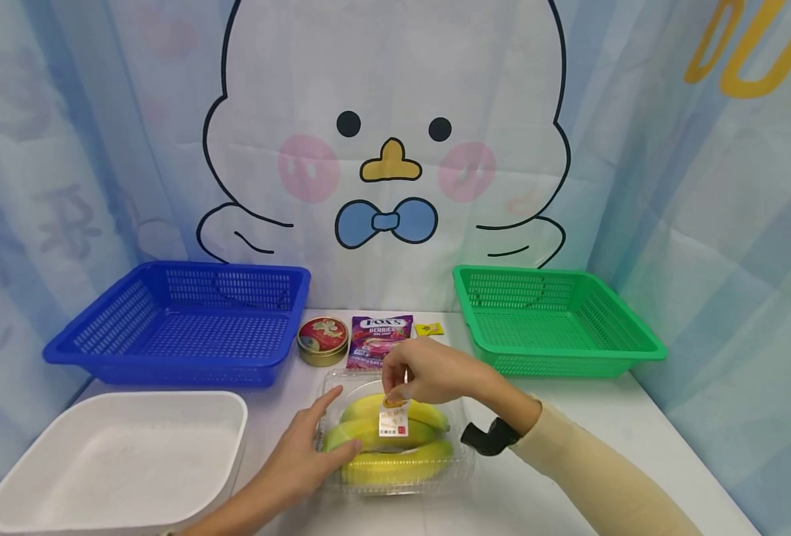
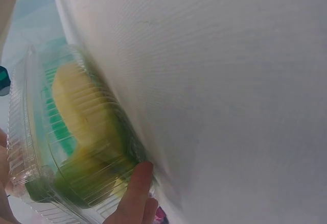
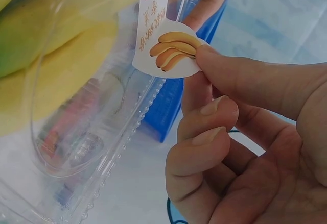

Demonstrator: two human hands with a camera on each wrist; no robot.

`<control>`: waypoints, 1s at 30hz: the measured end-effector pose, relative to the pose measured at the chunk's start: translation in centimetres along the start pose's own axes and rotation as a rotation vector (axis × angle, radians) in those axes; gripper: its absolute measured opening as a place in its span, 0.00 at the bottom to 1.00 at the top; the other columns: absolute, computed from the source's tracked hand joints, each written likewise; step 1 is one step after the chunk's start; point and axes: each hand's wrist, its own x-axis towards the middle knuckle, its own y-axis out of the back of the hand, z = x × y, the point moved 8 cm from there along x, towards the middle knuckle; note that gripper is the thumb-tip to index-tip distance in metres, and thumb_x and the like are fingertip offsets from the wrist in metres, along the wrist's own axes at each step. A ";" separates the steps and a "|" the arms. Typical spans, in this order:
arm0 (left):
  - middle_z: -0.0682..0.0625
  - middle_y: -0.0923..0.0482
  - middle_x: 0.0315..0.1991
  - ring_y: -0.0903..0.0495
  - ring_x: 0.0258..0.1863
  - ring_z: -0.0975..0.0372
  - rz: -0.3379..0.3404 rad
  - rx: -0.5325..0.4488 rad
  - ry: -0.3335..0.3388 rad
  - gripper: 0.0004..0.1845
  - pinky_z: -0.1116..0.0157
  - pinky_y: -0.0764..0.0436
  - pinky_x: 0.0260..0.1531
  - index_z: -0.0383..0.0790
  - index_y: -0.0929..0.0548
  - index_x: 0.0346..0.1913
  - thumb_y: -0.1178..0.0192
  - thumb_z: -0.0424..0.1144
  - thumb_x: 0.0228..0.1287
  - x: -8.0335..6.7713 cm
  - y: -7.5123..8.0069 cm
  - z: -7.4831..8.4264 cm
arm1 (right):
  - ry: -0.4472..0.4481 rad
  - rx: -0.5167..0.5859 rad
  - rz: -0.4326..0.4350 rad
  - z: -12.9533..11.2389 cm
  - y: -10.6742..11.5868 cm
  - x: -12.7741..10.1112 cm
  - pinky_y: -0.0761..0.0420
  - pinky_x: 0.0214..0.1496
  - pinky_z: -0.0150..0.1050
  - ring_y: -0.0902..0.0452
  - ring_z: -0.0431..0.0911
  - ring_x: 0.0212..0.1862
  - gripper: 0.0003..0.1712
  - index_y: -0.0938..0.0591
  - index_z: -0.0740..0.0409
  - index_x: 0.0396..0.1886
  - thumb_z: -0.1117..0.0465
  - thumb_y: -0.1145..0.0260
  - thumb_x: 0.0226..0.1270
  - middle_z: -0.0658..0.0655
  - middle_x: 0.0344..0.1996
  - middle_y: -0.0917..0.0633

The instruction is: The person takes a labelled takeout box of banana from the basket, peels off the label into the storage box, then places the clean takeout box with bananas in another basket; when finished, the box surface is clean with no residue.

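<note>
**Right hand pinches the label on the banana box**

Right hand [image 1: 429, 372] has thumb and forefinger pinched on the top edge of the label [image 1: 393, 421], a white sticker with a banana picture, while its other fingers [image 3: 204, 150] curl in toward the palm. Left hand [image 1: 308, 454] lies with fingers fairly straight against the box's [image 1: 395, 476] left side, steadying it; one fingertip [image 2: 137, 183] presses the ribbed wall. The clear box holds the bananas [image 1: 395, 447] and sits on the table [image 1: 610, 439].

Measured from the box: a tin [image 1: 323, 341], a sweets bag [image 1: 379, 339] and a small yellow packet [image 1: 429, 328] lie just behind it, a white tub [image 1: 7, 484] just left, a blue basket [image 1: 67, 350] behind-left, a green basket [image 1: 637, 346] behind-right.

The step in hand looks like peeling the label off the lid, though the blurred wrist views leave it unclear how much has lifted. Next calls for a slow pull while the left hand holds the box down.
</note>
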 end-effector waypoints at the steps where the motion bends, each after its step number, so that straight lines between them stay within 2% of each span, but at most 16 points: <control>1: 0.34 0.28 0.72 0.29 0.73 0.36 0.000 0.004 0.001 0.48 0.29 0.29 0.70 0.54 0.34 0.82 0.25 0.53 0.60 0.0 0.0 0.0 | -0.001 0.000 0.000 0.0 0.0 0.0 0.24 0.31 0.30 0.27 0.38 0.28 0.11 0.16 0.49 0.27 0.62 0.23 0.67 0.45 0.24 0.18; 8: 0.33 0.27 0.71 0.27 0.72 0.36 0.009 0.029 0.013 0.48 0.30 0.28 0.70 0.54 0.34 0.82 0.24 0.52 0.59 0.0 0.2 0.1 | 0.010 -0.008 -0.003 -0.2 -0.1 0.2 0.24 0.31 0.30 0.26 0.39 0.28 0.11 0.15 0.49 0.26 0.62 0.23 0.68 0.45 0.24 0.18; 23: 0.34 0.26 0.70 0.26 0.71 0.38 0.013 0.018 0.014 0.48 0.31 0.27 0.69 0.54 0.33 0.81 0.23 0.51 0.58 0.1 0.1 0.1 | -0.004 -0.001 -0.011 -0.5 0.1 -0.1 0.24 0.32 0.30 0.25 0.42 0.29 0.10 0.15 0.49 0.27 0.62 0.24 0.68 0.45 0.24 0.18; 30: 0.33 0.26 0.69 0.25 0.70 0.38 0.025 0.030 -0.013 0.48 0.32 0.26 0.68 0.53 0.33 0.81 0.24 0.51 0.58 0.0 0.2 0.3 | 0.001 0.006 -0.006 -0.6 0.3 -0.3 0.24 0.31 0.30 0.25 0.40 0.28 0.10 0.15 0.49 0.27 0.61 0.23 0.67 0.45 0.24 0.17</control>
